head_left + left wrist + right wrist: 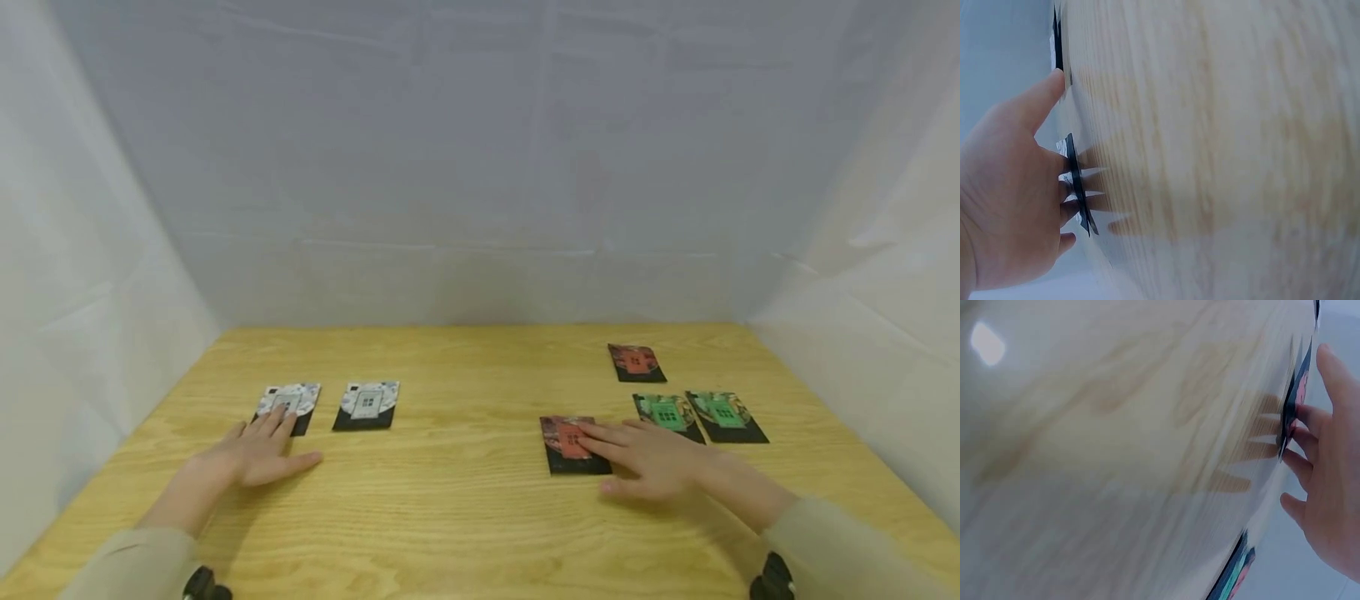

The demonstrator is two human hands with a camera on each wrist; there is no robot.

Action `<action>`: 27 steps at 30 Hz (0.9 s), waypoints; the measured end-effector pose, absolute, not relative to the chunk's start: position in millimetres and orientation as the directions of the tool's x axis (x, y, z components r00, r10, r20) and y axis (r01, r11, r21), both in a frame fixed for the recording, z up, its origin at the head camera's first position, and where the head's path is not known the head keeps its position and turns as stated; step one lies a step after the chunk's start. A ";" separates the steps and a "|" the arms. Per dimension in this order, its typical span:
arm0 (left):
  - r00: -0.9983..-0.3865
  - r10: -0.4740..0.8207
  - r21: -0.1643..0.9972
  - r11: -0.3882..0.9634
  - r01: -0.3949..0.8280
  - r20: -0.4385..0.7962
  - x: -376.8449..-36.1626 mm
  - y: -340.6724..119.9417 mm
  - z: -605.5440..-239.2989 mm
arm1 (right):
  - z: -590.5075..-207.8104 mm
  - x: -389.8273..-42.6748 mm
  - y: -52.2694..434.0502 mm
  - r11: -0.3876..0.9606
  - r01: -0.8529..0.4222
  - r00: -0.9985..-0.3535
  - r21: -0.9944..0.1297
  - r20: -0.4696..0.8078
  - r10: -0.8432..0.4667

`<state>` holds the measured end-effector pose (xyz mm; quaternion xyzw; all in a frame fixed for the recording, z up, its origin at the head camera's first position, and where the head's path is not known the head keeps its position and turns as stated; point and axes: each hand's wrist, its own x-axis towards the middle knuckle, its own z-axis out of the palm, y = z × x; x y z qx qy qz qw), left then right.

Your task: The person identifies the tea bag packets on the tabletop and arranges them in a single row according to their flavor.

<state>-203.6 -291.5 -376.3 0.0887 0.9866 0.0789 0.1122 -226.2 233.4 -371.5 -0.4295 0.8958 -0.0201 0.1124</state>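
Fingers spread, my left hand [258,454] lies over a white-and-black packet [300,397] at the table's left, its fingertips on the packet's face. A second white-and-black packet [367,406] lies just right of it. My right hand [652,458] reaches inward with straight fingers touching a red-and-black packet [562,446], whose right part they cover. In the left wrist view the left hand [1016,169] presses the flat packet [1075,181] from above. The right wrist view shows the right hand's fingertips on the red packet [1294,403].
Two green-and-black packets [667,412] lie side by side beyond the right hand, the left one partly covered by it. Behind them is another red-and-black packet [636,363]. White sheeting [480,167] surrounds the wooden table [450,517] at the back and sides.
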 end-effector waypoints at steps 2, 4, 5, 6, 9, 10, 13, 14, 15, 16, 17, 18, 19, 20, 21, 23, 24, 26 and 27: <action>-0.960 0.191 0.173 0.972 0.157 -0.204 -203.2 -292.0 -376.6 | -369.9 -228.5 224.9 0.639 -0.758 -0.608 -0.131 -0.211 -0.765; -0.961 0.193 0.169 0.973 0.160 -0.198 -203.1 -292.4 -376.6 | -368.7 -230.7 215.8 0.641 -0.757 -0.607 -0.125 -0.227 -0.762; -0.961 0.193 0.167 0.973 0.161 -0.196 -202.9 -292.5 -376.5 | -368.6 -231.7 211.1 0.643 -0.757 -0.607 -0.119 -0.236 -0.759; -0.961 0.194 0.166 0.973 0.163 -0.196 -202.6 -292.3 -376.3 | -368.4 -232.4 206.5 0.644 -0.756 -0.607 -0.118 -0.243 -0.757; -0.961 0.199 0.165 0.972 0.168 -0.195 -201.6 -292.0 -374.9 | -368.9 -235.2 194.1 0.642 -0.760 -0.605 -0.100 -0.255 -0.755; -0.960 0.198 0.165 0.972 0.167 -0.196 -201.1 -292.0 -374.6 | -368.9 -236.0 190.5 0.640 -0.763 -0.602 -0.095 -0.258 -0.756; -0.961 0.200 0.161 0.972 0.170 -0.193 -200.1 -291.1 -373.4 | -368.2 -238.4 181.3 0.633 -0.769 -0.595 -0.086 -0.267 -0.759; -0.960 0.201 0.160 0.972 0.172 -0.192 -200.1 -290.8 -373.1 | -367.7 -238.9 178.9 0.633 -0.769 -0.593 -0.086 -0.271 -0.758; -0.960 0.200 0.157 0.973 0.171 -0.195 -200.1 -290.4 -373.0 | -367.1 -239.5 176.5 0.634 -0.768 -0.594 -0.084 -0.276 -0.756; -0.960 0.199 0.154 0.973 0.171 -0.196 -200.1 -290.0 -372.8 | -366.5 -240.0 174.0 0.636 -0.767 -0.594 -0.084 -0.282 -0.753; -0.960 0.201 0.152 0.973 0.172 -0.197 -200.0 -289.5 -372.5 | -366.1 -240.6 171.5 0.637 -0.766 -0.594 -0.085 -0.287 -0.752; -0.959 0.201 0.149 0.973 0.173 -0.198 -200.0 -289.3 -372.4 | -365.7 -241.3 169.0 0.642 -0.762 -0.596 -0.085 -0.295 -0.747; -0.959 0.201 0.148 0.974 0.174 -0.201 -199.9 -289.1 -372.3 | -365.5 -242.1 166.5 0.645 -0.760 -0.599 -0.081 -0.301 -0.742; -0.958 0.202 0.148 0.974 0.174 -0.203 -199.9 -289.1 -372.3 | -365.3 -242.9 163.7 0.650 -0.756 -0.602 -0.077 -0.306 -0.737; -0.958 0.200 0.145 0.974 0.173 -0.205 -199.9 -289.1 -372.5 | -365.2 -243.8 160.9 0.655 -0.752 -0.607 -0.072 -0.310 -0.731; -0.958 0.200 0.144 0.974 0.173 -0.204 -200.1 -289.4 -372.8 | -365.3 -245.9 155.1 0.662 -0.747 -0.617 -0.059 -0.309 -0.724; -0.959 0.198 0.142 0.975 0.172 -0.203 -200.4 -289.8 -373.2 | -365.1 -246.9 152.1 0.667 -0.743 -0.623 -0.053 -0.310 -0.718; -0.959 0.197 0.140 0.975 0.171 -0.202 -200.7 -290.5 -373.7 | -364.6 -248.7 145.7 0.677 -0.735 -0.633 -0.049 -0.311 -0.709; -0.960 0.196 0.137 0.976 0.171 -0.201 -200.9 -290.9 -374.0 | -364.3 -249.6 142.4 0.682 -0.729 -0.638 -0.048 -0.313 -0.704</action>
